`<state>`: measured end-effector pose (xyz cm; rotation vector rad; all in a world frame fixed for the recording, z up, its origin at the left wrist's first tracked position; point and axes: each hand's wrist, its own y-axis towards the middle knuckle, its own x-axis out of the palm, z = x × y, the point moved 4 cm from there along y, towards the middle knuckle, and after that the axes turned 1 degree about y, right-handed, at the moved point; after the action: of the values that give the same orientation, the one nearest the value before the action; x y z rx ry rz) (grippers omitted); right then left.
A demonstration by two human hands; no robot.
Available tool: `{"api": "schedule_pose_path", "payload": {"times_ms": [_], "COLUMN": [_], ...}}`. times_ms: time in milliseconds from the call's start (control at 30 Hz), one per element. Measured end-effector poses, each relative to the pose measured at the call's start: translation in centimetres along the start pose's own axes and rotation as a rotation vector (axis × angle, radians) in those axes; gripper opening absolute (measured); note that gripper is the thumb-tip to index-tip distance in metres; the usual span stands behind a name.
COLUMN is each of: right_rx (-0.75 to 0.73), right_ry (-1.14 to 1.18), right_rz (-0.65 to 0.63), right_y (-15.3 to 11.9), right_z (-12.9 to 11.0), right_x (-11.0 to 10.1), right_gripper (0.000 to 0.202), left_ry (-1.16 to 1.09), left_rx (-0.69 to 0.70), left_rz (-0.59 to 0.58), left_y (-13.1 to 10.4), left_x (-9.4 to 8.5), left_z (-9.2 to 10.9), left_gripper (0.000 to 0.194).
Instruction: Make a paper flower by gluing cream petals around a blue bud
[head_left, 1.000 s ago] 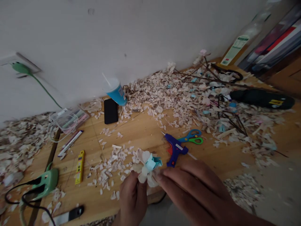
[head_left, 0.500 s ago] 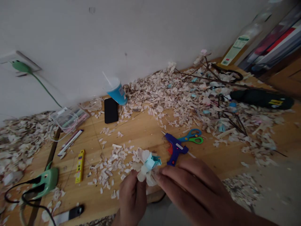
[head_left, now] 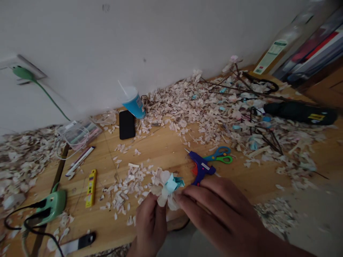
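Observation:
Near the table's front edge, my left hand is closed on the underside of a paper flower with pale petals and a light blue folded centre. From the right, my right hand pinches the flower's right petals between thumb and fingers. The flower faces up between both hands; its base is hidden by my left fingers. Just beyond my right hand lies a blue glue gun, its handle partly covered by my fingers. Scissors with blue and green handles rest beside it.
Pale scraps cover the table's back and left. A blue cup, black phone, yellow box, pens and green power strip stand left. Twigs, a dark pouch and bottle are right.
My right hand has shifted slightly up and left, covering more of the glue gun's handle. My left hand and the flower look nearly the same.

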<state>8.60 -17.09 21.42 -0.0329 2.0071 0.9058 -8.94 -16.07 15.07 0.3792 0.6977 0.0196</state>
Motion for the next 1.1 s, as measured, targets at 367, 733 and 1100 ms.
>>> {"api": "schedule_pose_path", "payload": {"times_ms": [367, 733, 1100], "right_rx": [-0.055, -0.036, -0.029], "right_ry": [-0.025, -0.036, 0.001], "right_rz": [0.058, 0.019, 0.006], "right_y": [0.09, 0.01, -0.17], "right_z": [-0.3, -0.34, -0.27], "right_x": [0.18, 0.43, 0.69], "right_gripper": [0.028, 0.028, 0.029], "left_ry": [-0.003, -0.017, -0.032], "left_rx": [0.065, 0.052, 0.072], "left_rz": [0.005, -0.007, -0.01], "left_y": [-0.16, -0.28, -0.23], "left_x": [0.09, -0.04, 0.03], "left_z": [0.16, 0.03, 0.1], "left_gripper": [0.022, 0.023, 0.019]}}
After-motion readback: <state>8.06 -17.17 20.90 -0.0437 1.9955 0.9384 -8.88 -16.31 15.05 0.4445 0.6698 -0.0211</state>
